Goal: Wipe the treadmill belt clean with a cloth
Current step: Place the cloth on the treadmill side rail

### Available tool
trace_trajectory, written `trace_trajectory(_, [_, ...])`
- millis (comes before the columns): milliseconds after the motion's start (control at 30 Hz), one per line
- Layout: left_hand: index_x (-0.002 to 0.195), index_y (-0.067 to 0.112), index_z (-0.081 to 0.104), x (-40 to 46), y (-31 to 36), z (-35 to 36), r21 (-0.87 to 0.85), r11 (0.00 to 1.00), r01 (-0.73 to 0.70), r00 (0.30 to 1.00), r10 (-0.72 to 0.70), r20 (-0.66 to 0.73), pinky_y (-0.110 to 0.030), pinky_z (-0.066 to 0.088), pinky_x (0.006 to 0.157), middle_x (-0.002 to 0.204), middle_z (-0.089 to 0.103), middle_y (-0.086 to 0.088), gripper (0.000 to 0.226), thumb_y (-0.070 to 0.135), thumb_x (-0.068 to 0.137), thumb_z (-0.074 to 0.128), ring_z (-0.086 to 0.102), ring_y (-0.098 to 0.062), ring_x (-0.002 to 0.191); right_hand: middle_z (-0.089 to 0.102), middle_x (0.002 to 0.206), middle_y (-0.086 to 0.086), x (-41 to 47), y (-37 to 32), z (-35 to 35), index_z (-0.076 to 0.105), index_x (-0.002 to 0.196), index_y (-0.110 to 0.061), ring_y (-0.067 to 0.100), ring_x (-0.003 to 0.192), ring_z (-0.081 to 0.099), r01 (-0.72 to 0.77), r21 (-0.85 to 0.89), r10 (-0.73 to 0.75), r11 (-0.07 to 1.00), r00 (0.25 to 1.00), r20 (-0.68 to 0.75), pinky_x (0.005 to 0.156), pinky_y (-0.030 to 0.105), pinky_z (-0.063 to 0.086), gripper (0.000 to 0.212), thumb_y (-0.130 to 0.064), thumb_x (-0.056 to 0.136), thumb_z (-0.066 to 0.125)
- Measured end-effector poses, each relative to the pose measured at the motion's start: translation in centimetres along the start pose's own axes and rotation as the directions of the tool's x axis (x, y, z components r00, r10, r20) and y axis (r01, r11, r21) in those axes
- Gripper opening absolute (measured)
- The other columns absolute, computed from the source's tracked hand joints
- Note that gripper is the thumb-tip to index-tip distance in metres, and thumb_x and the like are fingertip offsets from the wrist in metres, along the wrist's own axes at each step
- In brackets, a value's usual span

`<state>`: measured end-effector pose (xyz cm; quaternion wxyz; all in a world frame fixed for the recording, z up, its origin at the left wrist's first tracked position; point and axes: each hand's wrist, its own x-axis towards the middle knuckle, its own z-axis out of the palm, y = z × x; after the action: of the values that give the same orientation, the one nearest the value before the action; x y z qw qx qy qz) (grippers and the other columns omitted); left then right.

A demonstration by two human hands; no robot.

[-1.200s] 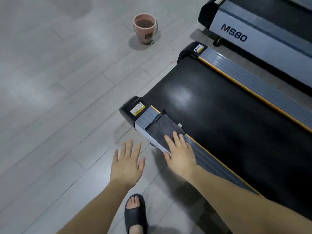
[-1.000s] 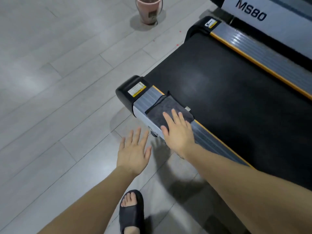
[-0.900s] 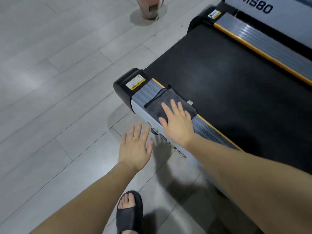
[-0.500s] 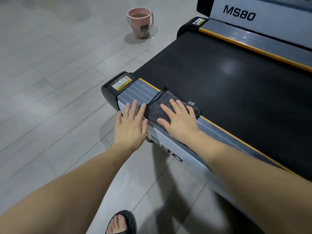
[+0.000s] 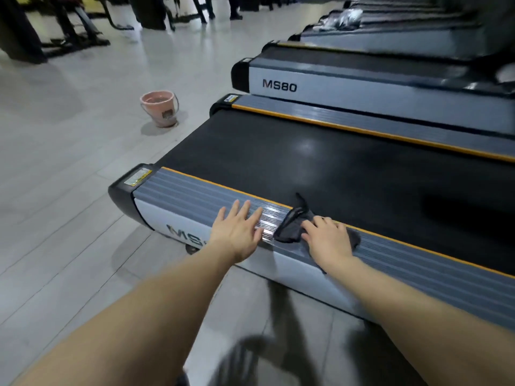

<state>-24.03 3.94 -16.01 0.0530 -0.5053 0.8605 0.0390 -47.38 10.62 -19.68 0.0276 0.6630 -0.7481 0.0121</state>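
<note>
My right hand [image 5: 327, 240] presses flat on the cloth [image 5: 291, 228]: soft, limp, light, bunches easily, best held under the palm. Left hand [image 5: 237, 231] flat on the side rail [image 5: 195, 196], fingers spread.

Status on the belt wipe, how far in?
Early. Done: a stretch of the near side rail by the left hand shines as if wet. In hand: the right hand presses the dark cloth flat on that rail, left hand flat beside it. Left: the black belt itself; the cloth only reaches its edge.
</note>
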Motion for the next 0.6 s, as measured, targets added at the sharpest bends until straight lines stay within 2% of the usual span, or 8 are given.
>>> trace_trajectory(100, [0.160,0.032,0.013,-1.8,4.7,-2.0,-0.165,0.984,0.071,0.997,-0.072,0.000,-0.054,0.015,0.122,0.169,0.017,-0.003,0.061,0.051,0.104,0.027,0.009,-0.029,0.156,0.058,0.112,0.006,-3.8,3.3,-3.0,0.054,0.114,-0.021,0.032,0.110,0.056,-0.154,0.048,0.150,0.987,0.986,0.066,0.085,0.042,0.044,0.024,-0.039,0.101,0.044])
trace_trajectory(167, [0.160,0.031,0.015,-2.8,7.9,-3.2,-0.225,0.974,0.040,0.999,-0.040,0.005,-0.054,0.018,0.121,0.168,0.019,-0.002,0.061,0.051,0.104,0.028,0.011,-0.028,0.155,0.058,0.112,0.008,-6.5,4.9,-5.1,0.050,0.116,-0.019,0.033,0.108,0.058,-0.255,0.103,0.253,0.961,0.967,0.039,0.081,0.042,0.044,0.025,-0.038,0.103,0.041])
trace_trajectory(233, [0.160,0.032,0.015,-3.4,11.2,-4.2,-0.223,0.974,-0.045,0.999,0.041,-0.025,-0.053,0.020,0.121,0.168,0.019,-0.001,0.062,0.052,0.103,0.029,0.012,-0.025,0.155,0.057,0.109,0.009,-9.4,7.1,-7.1,0.048,0.116,-0.019,0.034,0.105,0.058,-0.331,0.198,0.344,0.923,0.938,-0.034,0.079,0.043,0.044,0.023,-0.037,0.104,0.040])
trace_trajectory(367, [0.160,0.033,0.014,-3.7,17.6,-6.1,-0.169,0.967,-0.193,0.981,0.184,-0.068,-0.049,0.018,0.123,0.170,0.014,-0.003,0.062,0.053,0.103,0.028,0.011,-0.026,0.156,0.059,0.111,0.009,-13.6,12.8,-10.7,0.052,0.123,-0.020,0.034,0.105,0.057,-0.431,0.356,0.508,0.829,0.847,-0.156,0.084,0.044,0.046,0.027,-0.036,0.103,0.043])
trace_trajectory(600, [0.161,0.032,0.011,-0.7,29.8,-9.5,-0.143,0.932,-0.332,0.942,0.321,-0.094,-0.051,0.018,0.123,0.170,0.014,-0.003,0.064,0.053,0.103,0.027,0.010,-0.028,0.156,0.059,0.106,0.006,-18.3,23.3,-14.0,0.054,0.120,-0.023,0.030,0.099,0.056,-0.520,0.491,0.670,0.699,0.717,-0.196,0.083,0.044,0.048,0.024,-0.036,0.103,0.044])
